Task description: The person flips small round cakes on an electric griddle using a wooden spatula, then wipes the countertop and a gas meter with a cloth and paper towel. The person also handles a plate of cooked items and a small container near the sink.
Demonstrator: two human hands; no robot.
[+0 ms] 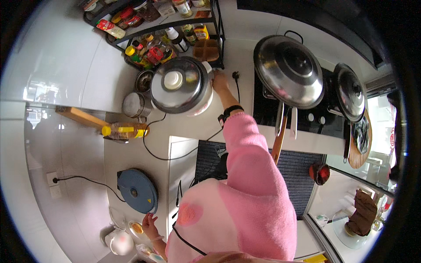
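Note:
My right hand (219,81) reaches to the right side of a rice cooker (179,85) with a glass lid and cream knob; its fingers are at the body near the white handle, blurred, so any hold is unclear. Beside the cooker, a black plug (235,75) lies on the counter with its cable. At the lower left, my left hand (149,226) is held with fingers apart just below the handle of a round blue electric appliance (136,190), whose cable runs to a wall socket. A small plate (136,227) with food is left of that hand.
A black rack (164,23) of sauce bottles and jars stands behind the cooker. A lidded wok (289,72) and a lidded pan (349,92) sit on the hob at right, handles projecting forward. An oil bottle (126,130) lies on the left counter, beside a glass jar (132,104).

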